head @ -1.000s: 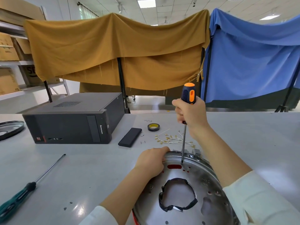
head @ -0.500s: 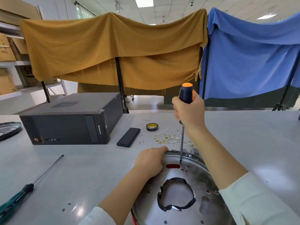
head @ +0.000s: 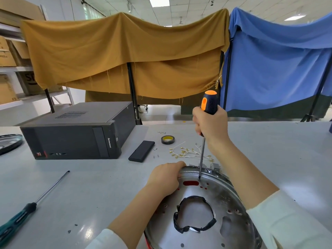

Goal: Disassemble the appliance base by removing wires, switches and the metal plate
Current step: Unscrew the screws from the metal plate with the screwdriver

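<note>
The round metal plate (head: 212, 234) of the appliance base lies at the near edge of the table, with a taped central hole and a red slot near its far rim. My left hand (head: 164, 178) grips the plate's far-left rim. My right hand (head: 211, 125) grips the black and orange screwdriver (head: 208, 103) upright, its tip resting on the plate just right of the red slot. A bundle of removed white wires (head: 190, 152) with brass terminals lies on the table beyond the plate. Small grey switch parts (head: 214, 166) sit at the plate's far edge.
A black computer case (head: 75, 133) stands at the left. A black flat block (head: 142, 153), a tape roll (head: 168, 139) and loose screws (head: 156, 156) lie mid-table. A green-handled screwdriver (head: 23, 212) lies near left. Another metal ring (head: 9, 142) is far left.
The screwdriver handle has turned slightly in my right hand, showing more orange. The tip stays on the same spot and my left hand keeps its hold on the rim.
</note>
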